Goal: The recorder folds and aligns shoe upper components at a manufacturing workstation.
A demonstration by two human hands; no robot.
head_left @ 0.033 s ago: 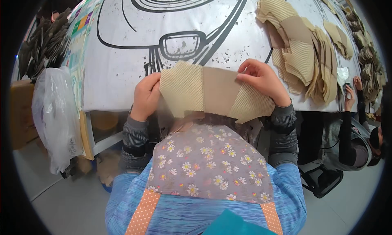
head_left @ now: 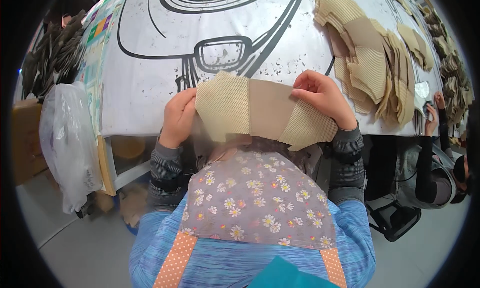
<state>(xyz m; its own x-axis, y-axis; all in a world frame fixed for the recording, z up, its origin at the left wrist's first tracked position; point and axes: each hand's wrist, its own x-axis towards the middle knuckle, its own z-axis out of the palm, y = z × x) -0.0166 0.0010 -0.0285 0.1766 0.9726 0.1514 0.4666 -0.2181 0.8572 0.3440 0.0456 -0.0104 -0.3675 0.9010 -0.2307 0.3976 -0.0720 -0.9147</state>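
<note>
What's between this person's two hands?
A fabric piece: its pale mesh part and smooth brown middle span from the left hand to the right hand, as the head view shows.

Both arms are bent at the elbow, the hands set well apart in front of the torso. The left forearm [head_left: 167, 170], in a dark striped sleeve, runs upward to the left hand [head_left: 178, 115], whose fingers are curled and pinched toward the right. The right forearm [head_left: 346, 165], similarly sleeved, rises to the right wrist [head_left: 347, 122], where the right hand [head_left: 324, 99] angles inward to the upper left, back uppermost, its index finger [head_left: 303, 79] arched and thumb [head_left: 303, 94] extended below.
</note>
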